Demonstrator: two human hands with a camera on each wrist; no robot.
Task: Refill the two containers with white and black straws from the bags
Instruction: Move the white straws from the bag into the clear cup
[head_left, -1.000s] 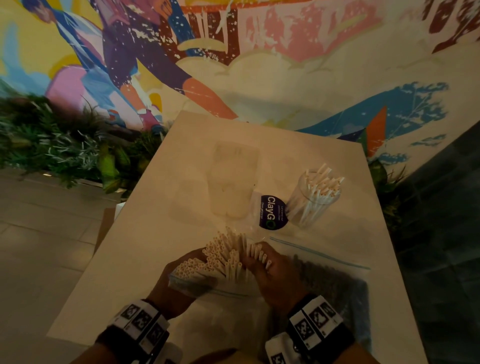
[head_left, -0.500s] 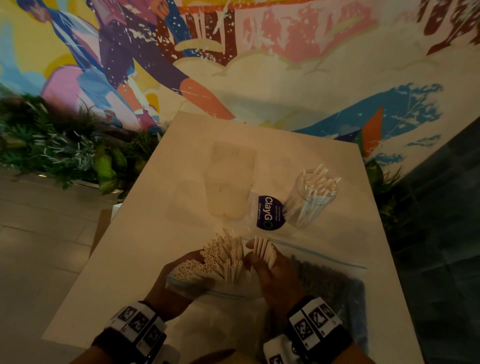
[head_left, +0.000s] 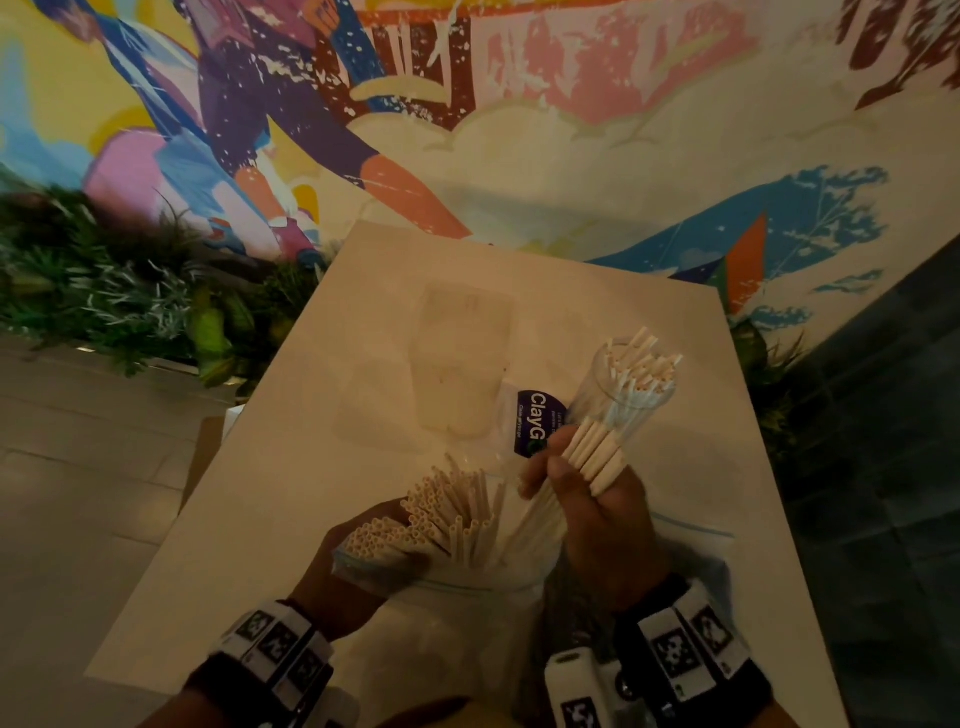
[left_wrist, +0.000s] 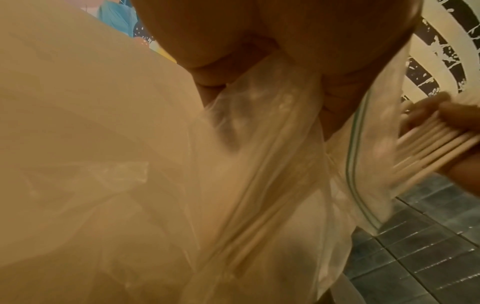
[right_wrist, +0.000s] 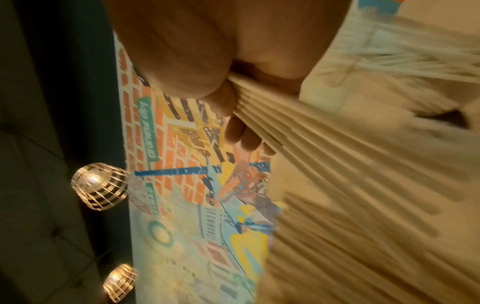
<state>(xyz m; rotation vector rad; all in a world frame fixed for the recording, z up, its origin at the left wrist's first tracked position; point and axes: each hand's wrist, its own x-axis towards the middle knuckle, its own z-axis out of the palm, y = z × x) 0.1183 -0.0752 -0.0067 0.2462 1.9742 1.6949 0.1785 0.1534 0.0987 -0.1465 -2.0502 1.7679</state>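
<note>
**Operator:** White paper straws, a bundle (head_left: 597, 457) of them, sit in my right hand (head_left: 602, 519), fingers curled tight round the lower part. The bundle slants up and to the far right, its tips near the clear round container (head_left: 636, 384), which already holds white straws and stands on the pale table (head_left: 322, 415) at the far right.

**Observer:** And your other hand?

**Operator:** My left hand (head_left: 353, 566) grips the mouth of the clear zip-top plastic bag (head_left: 457, 603), thumb and fingers pinching the film (the left wrist view shows the plastic bunched between them). More white straws (head_left: 441, 519) stand fanned out of that bag, just left of the right hand.

**Observer:** Where is the second bag?

**Operator:** A second clear bag (head_left: 696, 561) with a dark filling lies at the near right, partly under my right wrist; I cannot tell what is inside it. A second clear container (head_left: 467, 358) stands beyond the straw bag, near the table's middle. A dark round label reading ClayG (head_left: 537, 423) shows between it and the filled container.
</note>
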